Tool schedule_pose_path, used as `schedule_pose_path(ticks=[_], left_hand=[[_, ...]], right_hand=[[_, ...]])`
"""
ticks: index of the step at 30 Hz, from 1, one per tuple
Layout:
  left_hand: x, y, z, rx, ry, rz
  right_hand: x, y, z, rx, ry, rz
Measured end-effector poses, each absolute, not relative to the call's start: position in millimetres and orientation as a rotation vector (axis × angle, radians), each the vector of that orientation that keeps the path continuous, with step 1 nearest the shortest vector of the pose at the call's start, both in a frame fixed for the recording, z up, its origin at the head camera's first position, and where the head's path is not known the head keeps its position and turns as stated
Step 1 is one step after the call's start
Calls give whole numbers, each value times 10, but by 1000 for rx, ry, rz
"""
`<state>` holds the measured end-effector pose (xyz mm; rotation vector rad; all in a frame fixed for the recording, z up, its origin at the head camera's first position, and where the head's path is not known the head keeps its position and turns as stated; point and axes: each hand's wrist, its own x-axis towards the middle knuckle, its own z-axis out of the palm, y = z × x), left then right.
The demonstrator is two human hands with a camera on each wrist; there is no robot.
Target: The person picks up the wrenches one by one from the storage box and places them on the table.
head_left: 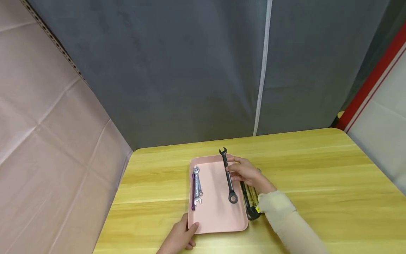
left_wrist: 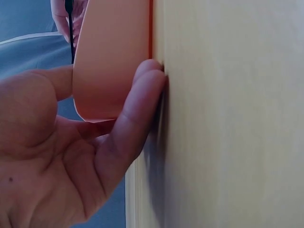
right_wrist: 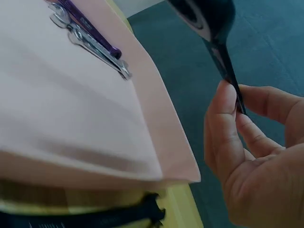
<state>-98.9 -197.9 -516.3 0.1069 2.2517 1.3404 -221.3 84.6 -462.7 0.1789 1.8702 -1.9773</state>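
My right hand [head_left: 245, 173] pinches a black combination wrench [head_left: 228, 178] by its shaft, above the right half of a pink tray [head_left: 219, 217]. Its open end points away and its ring end toward me. In the right wrist view, thumb and fingertips meet on the black shaft. My left hand [head_left: 179, 235] grips the tray's near left corner, thumb at the rim and fingers low along the outer wall. Along the tray's left side lie silver wrenches [head_left: 197, 185] and a slim purple wrench [head_left: 193, 194].
Right of the tray, another black wrench [head_left: 245, 197] lies on the wooden table [head_left: 152, 190]. Beside it are yellowish tools [head_left: 252, 196], partly hidden under my right forearm. A dark grey curtain [head_left: 177, 77] hangs behind the table, and a pale cloth wall [head_left: 47, 141] stands at the left.
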Motion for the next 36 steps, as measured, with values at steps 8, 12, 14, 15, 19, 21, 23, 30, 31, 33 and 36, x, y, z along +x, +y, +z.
schedule_pose_path(ticks=[8, 12, 14, 15, 19, 21, 23, 30, 31, 33, 36], left_hand=[[-1027, -1992, -5157, 124, 2278, 1339], [-1033, -1977, -5161, 131, 2290, 1340], [-1038, -1968, -5154, 121, 2290, 1334], [-1042, -1964, -5150, 118, 2291, 1330], [-1051, -1972, -5139, 110, 2291, 1319], [-1048, -1987, -5135, 115, 2293, 1319], [-1042, -1998, -5128, 120, 2294, 1318], [-1053, -1988, -5099, 133, 2288, 1316], [-1057, -1986, -5095, 133, 2289, 1315], [-1065, -1982, -5088, 135, 2288, 1314], [-1086, -1977, -5082, 138, 2291, 1305]], right_hand=[[-2187, 1113, -4522, 134, 1878, -2010], [-2173, 1271, -4507, 120, 1874, -2017], [-2158, 1352, -4515, 125, 1881, -2018], [-2150, 1392, -4523, 130, 1882, -2018], [-2099, 1533, -4571, 135, 1889, -2005], [-2075, 1579, -4592, 132, 1881, -2000], [-2050, 1618, -4605, 129, 1885, -1991], [-1993, 1777, -4617, 140, 1932, -1958], [-1985, 1799, -4621, 139, 1935, -1954], [-1968, 1845, -4636, 141, 1940, -1945], [-1947, 1910, -4668, 149, 1935, -1937]])
